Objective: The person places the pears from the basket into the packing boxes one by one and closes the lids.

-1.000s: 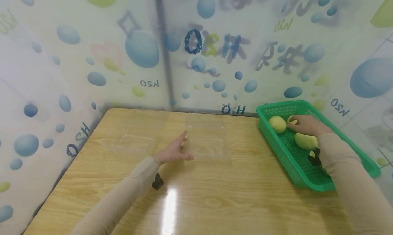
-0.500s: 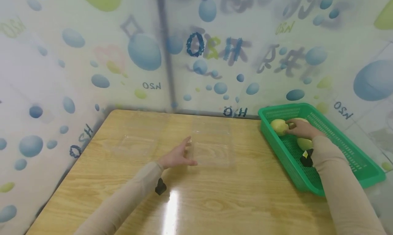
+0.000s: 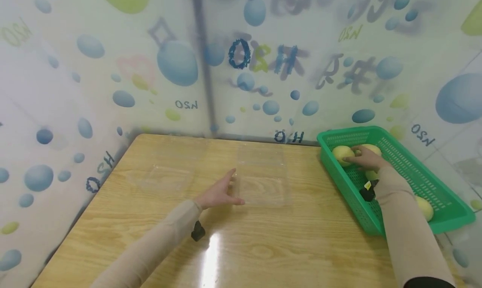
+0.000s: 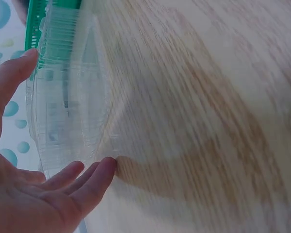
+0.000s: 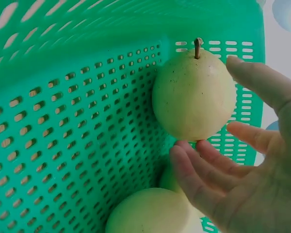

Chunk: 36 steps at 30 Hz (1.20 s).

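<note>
A round, pale yellow pear point(image 3: 342, 155) with a brown stem lies in the far left corner of the green plastic basket point(image 3: 344, 191). My right hand point(image 3: 367, 159) reaches into the basket. In the right wrist view, its spread fingers and thumb point(image 5: 259, 80) are around one side of that pear point(image 5: 194, 97); whether they press on it I cannot tell. My left hand point(image 3: 220, 192) is spread beside a clear plastic box point(image 3: 261, 189). In the left wrist view, its fingertips point(image 4: 106, 167) are at the box's edge point(image 4: 63, 111).
Further pears lie in the basket, one behind my right hand point(image 3: 373, 149) and one near its front right side point(image 3: 424, 207). A second clear plastic box point(image 3: 167, 177) stands left on the wooden table point(image 3: 263, 246). A patterned curtain point(image 3: 244, 91) closes off the back.
My right hand has shifted left within the basket, from a pear further right to the corner pear. The left hand has stayed by the clear box.
</note>
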### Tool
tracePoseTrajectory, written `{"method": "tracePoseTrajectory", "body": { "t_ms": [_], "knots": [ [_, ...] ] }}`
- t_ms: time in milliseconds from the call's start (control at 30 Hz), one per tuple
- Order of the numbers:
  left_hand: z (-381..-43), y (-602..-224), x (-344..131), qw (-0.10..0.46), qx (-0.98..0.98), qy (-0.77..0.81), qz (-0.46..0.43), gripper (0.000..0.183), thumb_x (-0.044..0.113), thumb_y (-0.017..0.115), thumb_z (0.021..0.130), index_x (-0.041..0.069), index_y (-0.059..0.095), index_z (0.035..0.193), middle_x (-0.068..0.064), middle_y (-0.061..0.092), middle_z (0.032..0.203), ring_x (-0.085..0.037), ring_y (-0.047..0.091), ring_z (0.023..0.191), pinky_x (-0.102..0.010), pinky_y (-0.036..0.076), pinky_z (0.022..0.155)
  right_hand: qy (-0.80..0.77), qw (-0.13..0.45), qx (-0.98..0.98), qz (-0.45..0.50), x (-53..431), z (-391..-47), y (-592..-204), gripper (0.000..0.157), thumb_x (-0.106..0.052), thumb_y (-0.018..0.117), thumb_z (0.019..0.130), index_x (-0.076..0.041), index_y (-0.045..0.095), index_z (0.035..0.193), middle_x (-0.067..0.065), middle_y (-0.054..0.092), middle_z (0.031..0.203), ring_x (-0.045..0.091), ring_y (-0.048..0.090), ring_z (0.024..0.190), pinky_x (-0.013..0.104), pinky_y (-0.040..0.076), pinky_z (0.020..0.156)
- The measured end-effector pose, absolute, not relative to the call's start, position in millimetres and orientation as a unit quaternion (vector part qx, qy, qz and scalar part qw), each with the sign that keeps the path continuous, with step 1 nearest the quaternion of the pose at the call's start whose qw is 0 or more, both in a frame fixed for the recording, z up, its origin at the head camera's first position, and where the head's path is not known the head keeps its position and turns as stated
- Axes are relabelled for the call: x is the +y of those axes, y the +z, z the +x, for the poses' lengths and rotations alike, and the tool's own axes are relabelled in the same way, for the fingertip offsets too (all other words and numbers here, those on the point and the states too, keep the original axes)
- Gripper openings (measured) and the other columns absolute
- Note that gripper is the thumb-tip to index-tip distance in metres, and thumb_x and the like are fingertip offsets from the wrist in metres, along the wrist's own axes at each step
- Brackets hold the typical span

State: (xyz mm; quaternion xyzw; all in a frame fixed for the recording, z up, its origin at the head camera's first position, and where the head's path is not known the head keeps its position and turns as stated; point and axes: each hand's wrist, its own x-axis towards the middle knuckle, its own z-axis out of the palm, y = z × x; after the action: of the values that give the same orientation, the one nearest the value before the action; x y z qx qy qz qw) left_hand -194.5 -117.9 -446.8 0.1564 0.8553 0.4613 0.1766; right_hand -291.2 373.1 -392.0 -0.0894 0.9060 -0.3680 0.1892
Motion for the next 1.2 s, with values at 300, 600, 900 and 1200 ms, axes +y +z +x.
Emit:
{"method": "tracePoseTrajectory", "body": {
  "t_ms": [300,600,900,1200],
  "knots": [
    [-192,-447,-115,0.170,0.844,0.488,0.146,0.113,0.020,0.086,0.074,0.002,0.008,0.154,-0.027,0.043,0.133,-0.034,0.053,0.109,-0.044,0.051,0.090,-0.385,0.270,0.882,-0.034,368,-298,-398,0.091,-0.033,0.048,0.101,0.016,-0.017,0.141,0.050,-0.003,0.140,0.058,0.040,0.117,0.056,0.046,0.096],
    [-195,-444,-116,0.201,0.825,0.511,0.133,0.112,0.017,0.083,0.076,0.013,0.004,0.155,-0.025,0.044,0.128,-0.026,0.057,0.096,-0.039,0.054,0.078,-0.384,0.303,0.872,-0.020,364,-301,-395,0.097,-0.040,0.046,0.100,0.012,-0.025,0.140,0.049,-0.007,0.141,0.063,0.027,0.124,0.061,0.040,0.100],
    [-196,-444,-119,0.227,0.798,0.544,0.123,0.108,0.010,0.080,0.078,0.019,0.005,0.156,-0.025,0.039,0.129,-0.028,0.054,0.099,-0.041,0.051,0.082,-0.387,0.323,0.864,-0.024,372,-315,-404,0.107,-0.049,0.050,0.096,0.011,-0.027,0.140,0.048,-0.009,0.141,0.065,0.023,0.125,0.060,0.045,0.095],
    [-194,-443,-117,0.242,0.765,0.586,0.113,0.108,0.001,0.077,0.079,0.017,0.002,0.156,-0.028,0.035,0.129,-0.025,0.058,0.084,-0.036,0.056,0.075,-0.363,0.305,0.879,-0.050,362,-311,-397,0.095,-0.036,0.049,0.099,0.017,-0.018,0.140,0.047,-0.004,0.140,0.064,0.019,0.124,0.063,0.043,0.093]
  ]
}}
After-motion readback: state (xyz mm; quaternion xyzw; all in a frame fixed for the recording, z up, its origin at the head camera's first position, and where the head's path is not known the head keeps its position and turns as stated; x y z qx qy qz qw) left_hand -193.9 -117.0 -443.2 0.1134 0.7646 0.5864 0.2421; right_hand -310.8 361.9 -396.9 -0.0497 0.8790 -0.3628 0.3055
